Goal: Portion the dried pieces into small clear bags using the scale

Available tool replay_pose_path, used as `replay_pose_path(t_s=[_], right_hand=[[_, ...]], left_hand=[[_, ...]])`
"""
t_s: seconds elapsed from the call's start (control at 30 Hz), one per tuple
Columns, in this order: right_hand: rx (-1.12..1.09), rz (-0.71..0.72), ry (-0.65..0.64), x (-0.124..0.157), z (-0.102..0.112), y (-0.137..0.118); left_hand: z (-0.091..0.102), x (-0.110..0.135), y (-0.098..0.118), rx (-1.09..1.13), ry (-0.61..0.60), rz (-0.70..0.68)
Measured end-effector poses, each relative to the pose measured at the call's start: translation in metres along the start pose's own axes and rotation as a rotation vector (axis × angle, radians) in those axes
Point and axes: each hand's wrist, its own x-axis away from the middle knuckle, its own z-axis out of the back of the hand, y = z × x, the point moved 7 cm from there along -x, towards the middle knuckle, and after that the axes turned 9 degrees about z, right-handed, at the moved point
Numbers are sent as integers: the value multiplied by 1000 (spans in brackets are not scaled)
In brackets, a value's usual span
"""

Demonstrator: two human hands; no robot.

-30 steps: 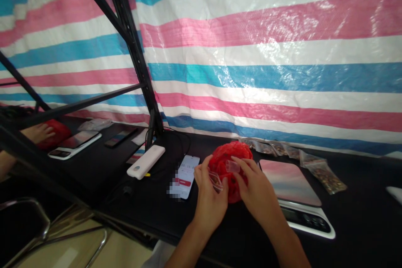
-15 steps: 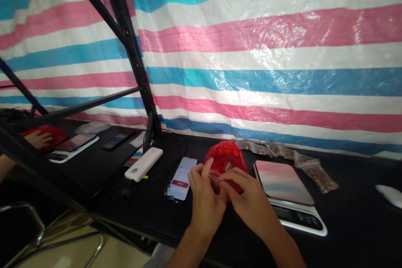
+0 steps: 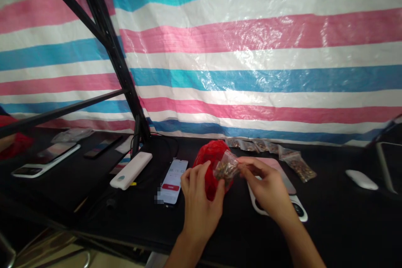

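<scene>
A small clear zip bag (image 3: 226, 166) with brownish bits of hardware in it is held up by its top edge. My right hand (image 3: 265, 182) pinches that edge between thumb and fingers. Just left of the small bag is my left hand (image 3: 201, 194), its fingers and thumb apart. The thumb tip comes close to the lower end of the small bag; whether they touch, I cannot tell. A red plastic bag (image 3: 210, 150) stands behind my left hand, partly hidden by it. The kitchen scale (image 3: 284, 171) lies partly beneath my right hand.
Several filled zip bags (image 3: 298, 165) line the back of the black table. A phone (image 3: 174, 182) and a white power bank (image 3: 132, 169) lie to the left, a white mouse (image 3: 361, 179) to the right. A black metal post (image 3: 121, 67) rises at left. Another scale (image 3: 47, 161) sits beyond it.
My hands have drawn apart. My right hand has moved right, lifting the filled zip bag into view by its edge, while my left fingers have spread. The camera view has turned right.
</scene>
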Motion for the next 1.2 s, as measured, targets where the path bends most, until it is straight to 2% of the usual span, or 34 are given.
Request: replay_pose_path(t_s=[0.17, 0.27, 0.37, 0.5, 0.6, 0.87, 1.0, 1.2], right_hand=[[346, -129, 184, 0, 71, 39], [574, -164, 225, 5, 96, 62], [739, -96, 228, 8, 103, 75], [811, -32, 307, 12, 113, 79], [807, -40, 364, 16, 123, 80], [784, -50, 407, 20, 141, 79], [758, -70, 397, 22, 146, 80], [684, -44, 365, 21, 147, 82]], left_hand=[[15, -4, -1, -13, 104, -80], [18, -4, -5, 5, 101, -90], [17, -1, -4, 35, 61, -114], [16, 5, 5, 75, 45, -171], [15, 10, 14, 105, 49, -229], [21, 20, 33, 163, 44, -326], [24, 20, 35, 147, 71, -339], [14, 16, 37, 189, 78, -331]])
